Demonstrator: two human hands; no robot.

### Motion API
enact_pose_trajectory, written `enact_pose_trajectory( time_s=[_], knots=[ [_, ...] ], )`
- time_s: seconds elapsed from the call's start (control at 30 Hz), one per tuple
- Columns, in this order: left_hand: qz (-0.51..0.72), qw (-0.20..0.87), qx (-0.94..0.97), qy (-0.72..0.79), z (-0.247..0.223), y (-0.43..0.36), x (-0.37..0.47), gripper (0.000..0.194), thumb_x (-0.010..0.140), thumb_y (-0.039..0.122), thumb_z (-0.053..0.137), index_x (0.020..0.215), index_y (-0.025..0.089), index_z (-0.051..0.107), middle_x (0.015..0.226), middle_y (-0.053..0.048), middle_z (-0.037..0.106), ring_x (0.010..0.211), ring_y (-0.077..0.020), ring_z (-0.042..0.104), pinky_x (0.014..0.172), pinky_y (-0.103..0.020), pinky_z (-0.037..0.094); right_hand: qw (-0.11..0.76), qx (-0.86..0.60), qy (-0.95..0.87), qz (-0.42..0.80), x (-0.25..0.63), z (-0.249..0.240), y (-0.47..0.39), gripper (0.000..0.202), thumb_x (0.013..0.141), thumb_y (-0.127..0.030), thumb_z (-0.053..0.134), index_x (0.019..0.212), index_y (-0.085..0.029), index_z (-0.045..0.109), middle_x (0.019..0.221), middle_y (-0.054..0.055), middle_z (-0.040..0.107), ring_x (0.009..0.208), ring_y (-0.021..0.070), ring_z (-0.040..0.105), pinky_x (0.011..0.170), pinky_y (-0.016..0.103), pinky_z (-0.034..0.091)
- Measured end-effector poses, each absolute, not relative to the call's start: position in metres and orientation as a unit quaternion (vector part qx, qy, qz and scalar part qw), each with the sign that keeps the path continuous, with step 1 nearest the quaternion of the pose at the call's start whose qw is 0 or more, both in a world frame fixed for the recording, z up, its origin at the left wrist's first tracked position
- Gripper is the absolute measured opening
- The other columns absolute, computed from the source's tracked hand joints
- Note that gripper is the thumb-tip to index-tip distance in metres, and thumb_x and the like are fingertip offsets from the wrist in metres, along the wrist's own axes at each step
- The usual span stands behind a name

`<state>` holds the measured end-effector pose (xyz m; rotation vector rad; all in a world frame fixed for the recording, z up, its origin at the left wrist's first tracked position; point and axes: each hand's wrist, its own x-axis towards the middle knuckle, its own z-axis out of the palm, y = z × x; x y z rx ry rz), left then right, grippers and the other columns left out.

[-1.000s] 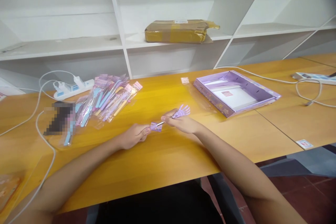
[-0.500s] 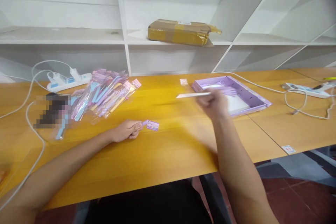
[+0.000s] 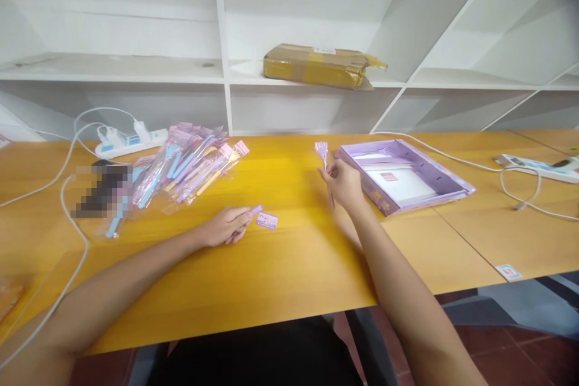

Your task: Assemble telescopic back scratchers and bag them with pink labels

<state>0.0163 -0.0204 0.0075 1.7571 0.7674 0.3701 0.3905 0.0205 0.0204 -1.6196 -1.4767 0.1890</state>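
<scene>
On the left, my left hand is closed around a small purple piece, whose end sticks out past the thumb. Just beyond it on the table lies a small purple printed card. My right hand pinches a thin stick with a pale purple, fork-like pronged head, resembling a back scratcher. It is held roughly upright, prongs up, its lower part blurred. Right of this hand sits an open purple tray box, with a purple pronged piece and a small pink card inside.
Several bagged pastel sticks lie piled at the left, near a white power strip with cables. Another power strip is at the far right. A taped cardboard parcel rests on the shelf above the table.
My right hand has moved left and down from the tray, turning the stick from lying sideways to upright. The left hand still grips the purple piece. The view has shifted slightly.
</scene>
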Motion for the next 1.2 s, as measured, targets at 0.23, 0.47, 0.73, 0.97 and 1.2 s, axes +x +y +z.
enact_pose_trajectory(
  time_s=[0.23,0.47,0.73,0.97,1.2],
  knots=[
    [0.172,0.586,0.723,0.324,-0.002,-0.017,0.015,0.044,0.107,0.061,0.038,0.098,0.02,0.052,0.06,0.008,0.048,0.044,-0.0088,0.049,0.044,-0.019,0.04,0.275,-0.663,-0.696,-0.004,0.383,-0.005,0.033,0.021,0.097,-0.023,0.056,0.112,-0.018,0.069,0.121,0.015,0.068,0.097,0.0263,0.066,0.085,0.035,0.048],
    [0.216,0.604,0.699,0.317,-0.003,-0.016,0.017,0.046,0.106,0.061,0.038,0.114,0.019,0.055,0.065,0.008,0.047,0.051,-0.0105,0.056,0.048,-0.02,0.046,0.376,-0.535,-0.749,0.105,0.333,0.01,0.003,0.026,0.104,-0.039,0.053,0.103,-0.018,0.069,0.098,0.008,0.069,0.08,0.0192,0.061,0.078,0.032,0.048],
    [0.145,0.498,0.792,0.32,0.007,-0.02,0.019,0.039,0.106,0.057,0.043,0.102,0.02,0.057,0.064,0.005,0.061,0.049,-0.0105,0.059,0.052,-0.022,0.047,0.34,-0.359,-0.736,0.461,0.257,-0.001,-0.038,0.044,0.097,-0.059,0.065,0.115,-0.019,0.063,0.087,0.001,0.069,0.064,0.0116,0.058,0.064,0.026,0.049],
    [0.166,0.541,0.758,0.325,0.0,-0.02,0.019,0.041,0.105,0.058,0.045,0.1,0.019,0.056,0.069,0.004,0.062,0.05,-0.0107,0.06,0.049,-0.021,0.046,0.423,-0.401,-0.597,0.552,0.272,-0.001,-0.016,0.049,0.083,-0.063,0.076,0.098,-0.018,0.062,0.072,-0.005,0.059,0.054,0.0082,0.049,0.05,0.022,0.038],
    [0.272,0.37,0.802,0.382,0.004,-0.012,0.013,0.032,0.109,0.041,0.038,0.106,0.02,0.061,0.075,0.0,0.063,0.063,-0.0156,0.061,0.064,-0.03,0.052,0.497,-0.486,-0.55,0.463,0.308,-0.011,0.013,0.052,0.085,-0.063,0.069,0.111,-0.019,0.059,0.067,-0.008,0.048,0.052,0.0098,0.038,0.05,0.025,0.029]
  ],
)
